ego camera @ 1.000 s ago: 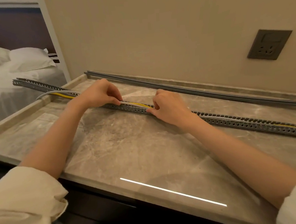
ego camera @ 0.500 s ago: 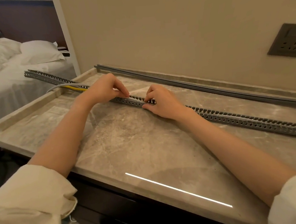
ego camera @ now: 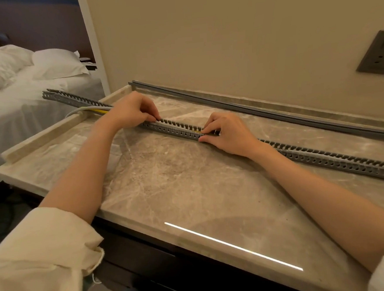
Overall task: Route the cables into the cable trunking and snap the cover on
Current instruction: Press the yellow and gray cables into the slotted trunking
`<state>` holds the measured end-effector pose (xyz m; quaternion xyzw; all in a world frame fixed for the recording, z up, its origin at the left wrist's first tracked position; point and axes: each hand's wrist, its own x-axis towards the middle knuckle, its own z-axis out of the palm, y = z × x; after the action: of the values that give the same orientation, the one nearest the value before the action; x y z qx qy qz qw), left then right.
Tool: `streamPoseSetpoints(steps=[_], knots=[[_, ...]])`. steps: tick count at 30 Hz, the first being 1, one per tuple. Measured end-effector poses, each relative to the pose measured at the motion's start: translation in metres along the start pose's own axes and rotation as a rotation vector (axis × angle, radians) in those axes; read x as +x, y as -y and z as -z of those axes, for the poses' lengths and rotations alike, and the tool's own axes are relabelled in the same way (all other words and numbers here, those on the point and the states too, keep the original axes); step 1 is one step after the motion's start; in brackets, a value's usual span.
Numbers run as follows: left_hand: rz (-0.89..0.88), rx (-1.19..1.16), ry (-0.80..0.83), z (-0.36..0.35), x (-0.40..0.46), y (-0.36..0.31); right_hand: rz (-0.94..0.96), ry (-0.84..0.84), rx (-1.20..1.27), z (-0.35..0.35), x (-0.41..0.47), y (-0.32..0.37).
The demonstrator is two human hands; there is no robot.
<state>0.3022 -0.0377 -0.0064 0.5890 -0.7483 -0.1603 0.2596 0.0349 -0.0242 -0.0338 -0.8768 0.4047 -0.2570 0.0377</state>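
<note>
- My hands have spread apart along the long grey slotted plastic cable trunking (ego camera: 176, 129) since half a second ago; they were nearly touching.
- My left hand (ego camera: 130, 111) curls its fingertips onto the channel's top where the cables enter; my right hand (ego camera: 227, 131) pinches the comb-like walls further along.
- The thin grey and yellow cables (ego camera: 91, 110) loop loose at the left end; between my hands they appear seated, though I can't quite tell.
- The cables are light and springy, so I press them down close to the slots.
- The trunking is stiff but its fingers flex; I hold the walls.
- The long flat grey cover strip (ego camera: 263, 112) lies by the wall on the smooth marble countertop (ego camera: 178, 191), light and bendy.
</note>
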Motion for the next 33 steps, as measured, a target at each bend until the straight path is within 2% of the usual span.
streamPoseSetpoints(steps=[6,10,13,16,20,21,23,26,29,33], knots=[[0.117,-0.266,-0.022,-0.004,0.001,-0.001,0.043,0.097,-0.166,0.005,0.014,0.007],[0.186,-0.398,-0.035,-0.005,0.005,0.000,0.113,0.164,-0.097,-0.009,0.033,0.023],[0.223,-0.379,-0.072,-0.006,0.007,0.004,0.133,0.212,-0.073,-0.022,0.050,0.036],[0.265,-0.447,-0.146,-0.005,0.007,0.007,0.130,0.236,-0.085,-0.034,0.063,0.043],[0.263,-0.602,-0.332,0.000,0.002,0.006,0.093,0.148,-0.042,-0.046,0.068,0.042],[0.259,-0.566,-0.381,0.005,0.001,0.008,0.087,0.140,-0.035,-0.047,0.070,0.041],[0.238,-0.330,-0.418,0.020,-0.003,0.018,0.076,0.147,-0.035,-0.046,0.072,0.041],[0.193,0.111,-0.303,0.052,-0.014,0.040,0.054,0.146,-0.010,-0.044,0.076,0.045],[0.165,0.218,-0.228,0.072,-0.027,0.061,0.047,0.107,-0.035,-0.043,0.080,0.052],[0.087,0.243,-0.331,0.064,-0.032,0.078,0.102,0.039,-0.244,-0.047,0.094,0.074]])
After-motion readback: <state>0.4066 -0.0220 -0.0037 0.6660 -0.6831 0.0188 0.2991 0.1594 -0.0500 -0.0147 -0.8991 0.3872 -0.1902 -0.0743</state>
